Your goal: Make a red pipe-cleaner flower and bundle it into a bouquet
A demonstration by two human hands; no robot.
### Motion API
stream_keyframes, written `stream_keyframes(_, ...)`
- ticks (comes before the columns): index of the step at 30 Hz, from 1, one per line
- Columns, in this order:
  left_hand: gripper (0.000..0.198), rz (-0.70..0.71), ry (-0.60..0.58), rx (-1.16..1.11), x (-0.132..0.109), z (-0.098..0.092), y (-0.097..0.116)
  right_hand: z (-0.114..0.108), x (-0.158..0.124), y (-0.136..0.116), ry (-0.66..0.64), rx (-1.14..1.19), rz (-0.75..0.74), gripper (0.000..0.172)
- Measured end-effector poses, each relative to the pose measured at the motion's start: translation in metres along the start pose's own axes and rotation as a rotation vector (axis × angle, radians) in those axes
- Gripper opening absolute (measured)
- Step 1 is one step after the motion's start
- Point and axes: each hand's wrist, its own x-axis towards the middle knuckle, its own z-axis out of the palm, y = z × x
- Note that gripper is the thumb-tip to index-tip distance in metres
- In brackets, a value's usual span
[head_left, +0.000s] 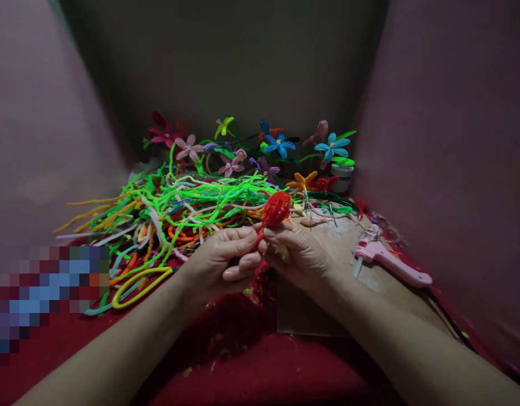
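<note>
Between my two hands is a red pipe-cleaner flower bud (276,208), its rounded head tilted up and to the right. My left hand (236,254) pinches the narrow lower end between thumb and forefinger, the other fingers curled. Just under the head, my right hand (296,248) grips the bud's base; its fingertips are partly hidden. Both hands are held in the air close together, above the near edge of the board. Behind the bud lies a heap of loose pipe cleaners (217,194), mostly bright green.
A pink glue gun (390,262) rests on a brown board (327,310) at right, its black cable trailing right. Finished pipe-cleaner flowers (280,145) stand along the back, near a small white jar (342,176). Red cloth (251,372) with scraps covers the front.
</note>
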Motion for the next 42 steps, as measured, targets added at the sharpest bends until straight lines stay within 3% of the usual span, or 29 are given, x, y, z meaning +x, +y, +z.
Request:
stream_keyframes(2, 0.022, 0.103, 0.161, 0.272, -0.002, 0.005, 0.002, 0.0, 0.0, 0.002, 0.035, -0.005, -0.078, 0.017)
stream_keyframes(6, 0.011, 0.463, 0.498, 0.963, -0.004, 0.01, -0.002, -0.001, 0.001, 0.007, 0.043, -0.053, -0.179, 0.011)
stream_keyframes(8, 0.01, 0.63, 0.53, 1.201, -0.004, 0.007, -0.006, 0.0, 0.001, 0.008, 0.042, -0.086, -0.192, 0.011)
stream_keyframes(11, 0.012, 0.735, 0.495, 1.31, -0.004, 0.003, -0.008, 0.004, -0.001, 0.006, 0.052, -0.117, -0.198, 0.012)
stream_keyframes(19, 0.013, 0.671, 0.535, 1.181, -0.008, 0.009, -0.004, 0.009, -0.006, -0.001, -0.015, -0.167, -0.229, 0.015)
stream_keyframes(23, 0.02, 0.45, 0.495, 0.876, -0.009, 0.014, 0.0, 0.003, -0.002, 0.002, -0.038, -0.171, -0.244, 0.009)
stream_keyframes(30, 0.02, 0.073, 0.235, 0.093, -0.005, 0.011, 0.005, -0.003, 0.002, 0.001, -0.067, -0.212, -0.196, 0.015)
stream_keyframes(33, 0.019, -0.015, 0.076, -0.157, -0.002, 0.008, 0.002, -0.005, 0.003, 0.002, -0.093, -0.199, -0.17, 0.017)
stream_keyframes(35, 0.02, -0.043, 0.035, -0.252, 0.0, 0.008, 0.001, -0.007, 0.003, 0.004, -0.098, -0.164, -0.145, 0.017)
stream_keyframes(39, 0.02, -0.057, 0.041, -0.178, 0.001, 0.008, 0.001, -0.006, 0.004, 0.011, -0.04, -0.1, -0.134, 0.014)
stream_keyframes(42, 0.026, 0.025, 0.173, 0.212, 0.0, 0.008, -0.001, -0.001, 0.003, 0.013, 0.039, -0.092, -0.177, 0.01)
